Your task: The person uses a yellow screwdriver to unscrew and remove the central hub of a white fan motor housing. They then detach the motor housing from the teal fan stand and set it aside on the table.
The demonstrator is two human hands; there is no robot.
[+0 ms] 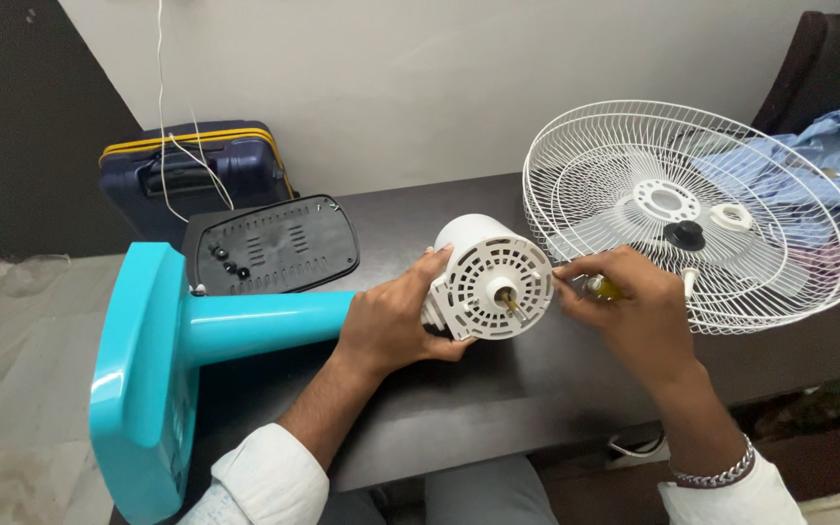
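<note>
Firmly gripped by left hand point(391, 321): rigid white slotted plastic fan motor housing point(490, 277), probably heavy, best held round its body. Closed in right hand point(634, 306): yellow-handled screwdriver point(603, 288).

White motor housing point(491, 277), turquoise fan stand point(162, 360), white wire grille point(692, 214)

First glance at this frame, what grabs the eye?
The white fan motor housing at centre, steadied by the left hand, while the right hand holds a yellow-handled screwdriver at its edge. Left of it, the turquoise stand lies on its side; to the right, white wire grilles rest on the dark table.
</note>
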